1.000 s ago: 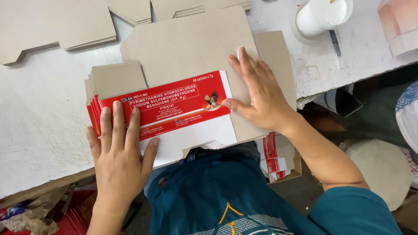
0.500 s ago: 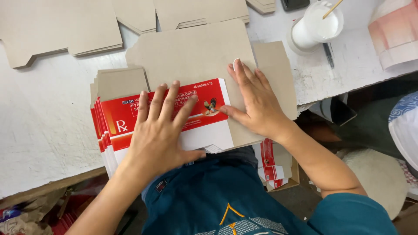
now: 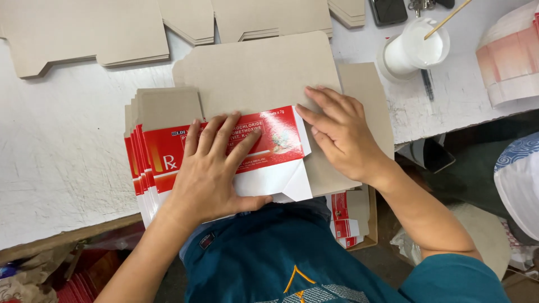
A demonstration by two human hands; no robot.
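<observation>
Around the work, grey cardboard blanks point(image 3: 84, 31) lie in low stacks along the far side of the white table point(image 3: 62, 168), and a white cup point(image 3: 415, 50) with a thin stick in it stands at the far right, near a dark phone point(image 3: 388, 10) at the top edge. Nothing lies over the printed carton, but the left hand point(image 3: 210, 168) covers much of its middle. A larger grey board point(image 3: 264, 73) sits under and behind it. The red and white carton blank point(image 3: 275, 140) lies flat at the near edge of the table, topmost on a fanned stack of like blanks point(image 3: 137, 174) whose red edges show at the left; its grey flap points away and a white flap hangs toward the person. The left hand lies palm down on it, fingers spread and pressing. The right hand point(image 3: 342, 134) rests flat just beside its right end, fingers together, fingertips touching the carton's edge and the grey board.
</observation>
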